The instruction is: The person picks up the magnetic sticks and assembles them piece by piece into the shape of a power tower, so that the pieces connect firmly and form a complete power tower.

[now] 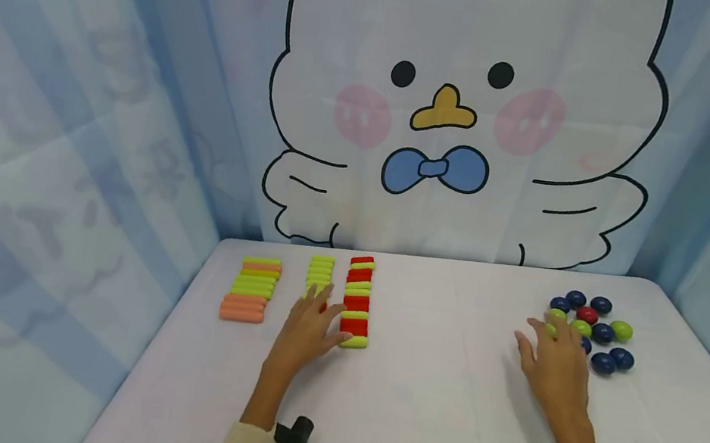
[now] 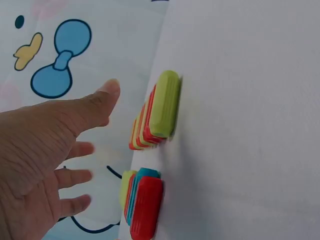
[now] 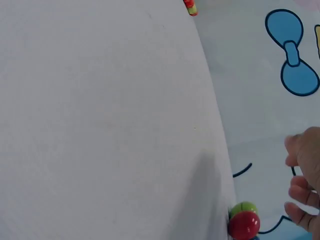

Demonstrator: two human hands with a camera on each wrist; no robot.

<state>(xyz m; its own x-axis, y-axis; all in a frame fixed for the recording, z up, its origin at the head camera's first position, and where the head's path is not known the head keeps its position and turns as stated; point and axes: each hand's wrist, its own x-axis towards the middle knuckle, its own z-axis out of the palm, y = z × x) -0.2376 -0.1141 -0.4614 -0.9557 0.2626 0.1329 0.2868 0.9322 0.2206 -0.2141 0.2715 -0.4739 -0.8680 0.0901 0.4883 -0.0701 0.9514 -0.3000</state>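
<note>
Both hands spread flat, gripping nothing: left hand (image 1: 306, 329) parked between sorted block rows (image 1: 357, 302), right hand (image 1: 555, 366) nudging marble cluster (image 1: 593, 330), probably tidying.

The head camera looks forward and down over the whole desk (image 1: 427, 385) from the near edge, toward the duck curtain (image 1: 460, 115) behind the far edge. Each wrist camera sits close, low over the desk — the left shares the red-and-green block row (image 1: 357, 302) (image 2: 157, 112), the right the red bead (image 1: 587, 314) (image 3: 244, 225).
</note>
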